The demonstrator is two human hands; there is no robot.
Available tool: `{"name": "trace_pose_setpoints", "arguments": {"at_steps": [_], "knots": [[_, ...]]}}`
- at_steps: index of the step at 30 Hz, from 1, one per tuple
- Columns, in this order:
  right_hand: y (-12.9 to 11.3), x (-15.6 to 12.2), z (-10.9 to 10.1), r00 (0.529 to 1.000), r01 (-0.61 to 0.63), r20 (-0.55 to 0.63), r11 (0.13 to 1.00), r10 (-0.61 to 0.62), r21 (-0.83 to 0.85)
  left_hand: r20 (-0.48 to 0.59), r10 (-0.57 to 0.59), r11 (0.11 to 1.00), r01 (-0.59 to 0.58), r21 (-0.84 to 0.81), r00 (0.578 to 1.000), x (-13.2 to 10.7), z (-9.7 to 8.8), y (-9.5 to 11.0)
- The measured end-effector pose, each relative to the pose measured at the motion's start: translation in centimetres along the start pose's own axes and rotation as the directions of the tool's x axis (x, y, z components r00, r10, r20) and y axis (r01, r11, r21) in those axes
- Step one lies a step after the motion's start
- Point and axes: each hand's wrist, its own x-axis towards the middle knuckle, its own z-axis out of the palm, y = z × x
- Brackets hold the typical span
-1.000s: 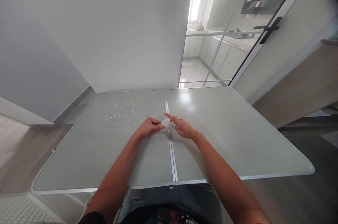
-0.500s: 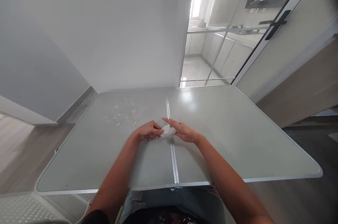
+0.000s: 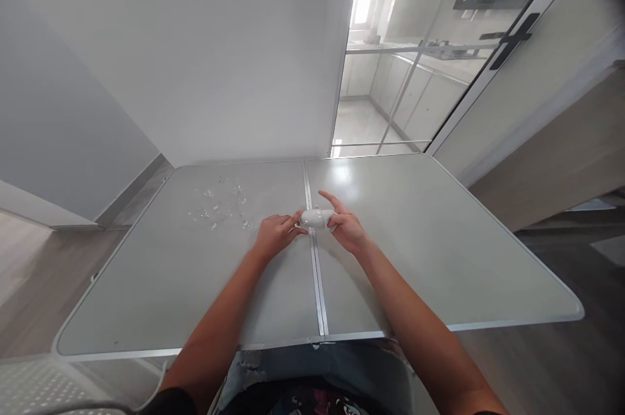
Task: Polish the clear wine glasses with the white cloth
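Note:
A small white egg-shaped object (image 3: 315,218) is held over the middle seam of a grey folding table (image 3: 415,258). My right hand (image 3: 344,227) wraps round its right end, with the forefinger stretched out over it. My left hand (image 3: 276,234) pinches at its left end with closed fingertips. Several small pale fragments (image 3: 217,206) lie scattered on the table's far left part, beyond my left hand.
A white wall panel (image 3: 219,57) stands right behind the table. To the right of it is a glass sliding door (image 3: 439,76) with a black handle (image 3: 512,43). Wooden floor shows on both sides. My lap is under the table's near edge.
Both hands have lifted a little farther from me with the white object. My right hand now wraps more of its right end, and the object lies sideways.

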Motion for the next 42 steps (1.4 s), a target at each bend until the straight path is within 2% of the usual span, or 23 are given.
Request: {"name": "trace_pose_setpoints", "arguments": {"at_steps": [2,3,4,5,8,9,10,11,12,14,16,17,19,21,24,26,29,30,32,34,36,39,42], "knots": [[-0.1,-0.2,-0.1,0.999,-0.001,0.042,0.993,0.006,-0.117,0.146,-0.112,0.97,0.14,-0.198,0.983,0.2,-0.6,0.5],[-0.2,-0.3,-0.2,0.996,0.016,0.092,0.98,0.002,-0.199,0.263,-0.161,0.92,0.241,-0.309,0.951,0.3,-1.0,0.7],[-0.3,-0.5,-0.3,0.986,0.06,0.164,0.954,-0.012,-0.292,0.401,-0.194,0.84,0.363,-0.403,0.895,0.4,-1.5,0.7],[-0.4,-0.7,-0.4,0.967,0.133,0.254,0.914,-0.034,-0.384,0.546,-0.203,0.738,0.494,-0.461,0.813,0.5,-1.9,0.7],[-0.6,-1.1,-0.6,0.848,0.409,0.524,0.728,-0.08,-0.55,0.836,-0.134,0.443,0.787,-0.43,0.532,0.7,-2.8,0.2],[-0.6,-1.2,-0.6,0.818,0.469,0.569,0.673,-0.087,-0.571,0.873,-0.11,0.389,0.829,-0.403,0.476,0.7,-2.9,0.0],[-0.6,-1.3,-0.6,0.807,0.495,0.582,0.648,-0.097,-0.579,0.884,-0.099,0.366,0.843,-0.395,0.457,0.7,-2.9,-0.1],[-0.6,-1.3,-0.6,0.819,0.483,0.563,0.662,-0.111,-0.573,0.87,-0.107,0.377,0.829,-0.413,0.482,0.7,-2.8,0.0],[-0.6,-1.2,-0.5,0.847,0.441,0.517,0.708,-0.125,-0.551,0.834,-0.125,0.423,0.789,-0.446,0.538,0.6,-2.7,0.1],[-0.6,-1.0,-0.4,0.923,0.301,0.361,0.839,-0.137,-0.452,0.672,-0.178,0.604,0.619,-0.502,0.719,0.4,-2.1,0.5],[-0.5,-0.6,-0.3,0.978,0.157,0.184,0.935,-0.101,-0.317,0.404,-0.199,0.822,0.376,-0.427,0.893,0.1,-1.2,0.9],[-0.5,-0.4,-0.3,0.991,0.101,0.11,0.961,-0.075,-0.259,0.269,-0.183,0.903,0.269,-0.334,0.946,0.0,-0.8,1.1],[-0.4,-0.1,-0.3,0.999,0.033,-0.004,0.987,-0.034,-0.155,0.068,-0.121,0.983,0.129,-0.129,0.99,-0.3,0.2,1.0],[-0.2,0.2,-0.4,0.997,0.008,-0.076,0.998,-0.013,-0.063,-0.012,-0.069,0.998,0.069,0.002,0.998,-0.6,1.0,0.7],[0.1,0.6,-1.0,0.984,0.036,-0.176,0.999,-0.032,0.022,-0.085,-0.075,0.996,0.078,0.032,0.994,-0.7,1.5,0.0],[0.3,0.9,-1.7,0.958,0.104,-0.276,0.992,-0.083,0.064,-0.16,-0.144,0.989,0.138,-0.048,0.977,-0.7,1.6,-0.1],[0.5,1.5,-2.7,0.889,0.253,-0.413,0.964,-0.196,0.087,-0.198,-0.324,0.905,0.241,-0.351,0.925,-0.4,1.4,0.4],[0.6,1.6,-2.6,0.877,0.283,-0.427,0.955,-0.219,0.092,-0.158,-0.381,0.835,0.266,-0.481,0.911,-0.3,1.4,0.7],[0.9,1.7,-2.0,0.896,0.29,-0.384,0.948,-0.222,0.129,0.017,-0.424,0.645,0.316,-0.696,0.905,-0.2,1.7,1.5],[1.3,1.7,-0.8,0.944,0.243,-0.275,0.948,-0.182,0.207,0.24,-0.356,0.462,0.393,-0.795,0.903,-0.1,2.3,2.3],[1.6,1.7,0.3,0.977,0.18,-0.164,0.943,-0.138,0.28,0.4,-0.258,0.337,0.47,-0.816,0.879,-0.2,3.0,2.9],[1.8,1.7,1.2,0.996,0.087,-0.061,0.939,-0.071,0.333,0.438,-0.25,0.238,0.493,-0.837,0.864,-0.3,3.7,3.2],[2.2,1.7,1.3,0.996,0.084,-0.032,0.959,-0.079,0.27,0.338,-0.35,0.263,0.438,-0.86,0.874,-0.1,3.8,2.9]]}}
